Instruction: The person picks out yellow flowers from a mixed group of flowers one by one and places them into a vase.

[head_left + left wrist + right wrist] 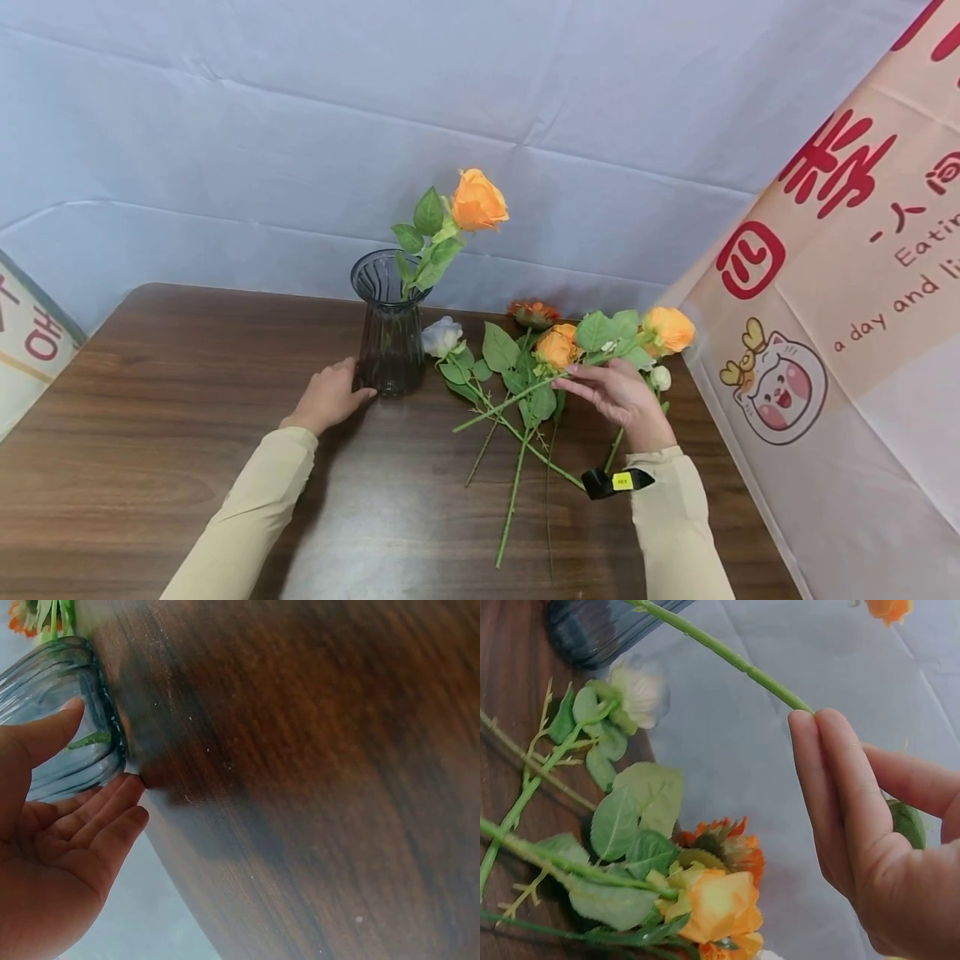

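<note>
A dark, see-through ribbed glass vase (392, 346) stands near the table's back edge, with one orange rose (478, 202) leaning right in it. My left hand (328, 396) holds the vase low on its left side; in the left wrist view its thumb lies across the glass (75, 682), fingers on the other side. My right hand (618, 396) pinches the green stem (724, 651) of another orange rose (667, 330), raised over the loose flowers. That rose's bloom points right, and its cut end points down-left towards the vase.
Right of the vase lie a pale bluish-white rose (441, 337), an orange rose (557, 347), a red-orange flower (533, 313) and a small white bloom (660, 378), stems crossing on the wooden table (187, 400). A pale cloth (300, 150) hangs behind; a printed banner (832, 333) stands right.
</note>
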The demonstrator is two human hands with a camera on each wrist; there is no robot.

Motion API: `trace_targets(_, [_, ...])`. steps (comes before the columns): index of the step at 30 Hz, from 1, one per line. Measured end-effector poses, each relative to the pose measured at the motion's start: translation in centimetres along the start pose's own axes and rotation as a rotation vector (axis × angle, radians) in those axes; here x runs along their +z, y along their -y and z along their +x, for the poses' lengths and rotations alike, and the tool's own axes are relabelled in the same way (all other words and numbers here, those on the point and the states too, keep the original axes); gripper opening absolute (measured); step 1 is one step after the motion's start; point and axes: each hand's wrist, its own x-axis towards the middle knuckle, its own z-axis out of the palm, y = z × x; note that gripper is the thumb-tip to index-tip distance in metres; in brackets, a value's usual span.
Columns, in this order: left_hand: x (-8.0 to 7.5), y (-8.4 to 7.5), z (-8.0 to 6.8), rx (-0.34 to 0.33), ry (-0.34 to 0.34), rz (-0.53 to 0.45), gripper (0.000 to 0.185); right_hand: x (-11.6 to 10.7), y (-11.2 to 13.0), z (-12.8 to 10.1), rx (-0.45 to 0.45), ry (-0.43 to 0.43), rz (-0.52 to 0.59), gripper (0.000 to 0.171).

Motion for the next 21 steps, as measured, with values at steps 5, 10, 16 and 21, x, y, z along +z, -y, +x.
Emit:
trace_targets(5, [0.1,0.1,0.1,0.007,-0.004,0.004,0.061,0.7,0.5,-0.2,-0.024,0.012,0.04,0.07])
trace_targets(10, [0.1,0.2,0.0,0.009,-0.006,0.002,0.061,1.7,0.9,-0.2,-0.05,0.021,0.069,0.061])
trace_targets(16, [-0.1,0.1,-0.1,0.008,-0.006,0.007,0.063,2.8,1.6,-0.3,-0.089,0.028,0.066,0.064])
trace_targets(21, [-0.1,0.1,-0.1,0.013,0.0,0.007,0.063,4.0,2.3,-0.4,-0.117,0.051,0.062,0.071])
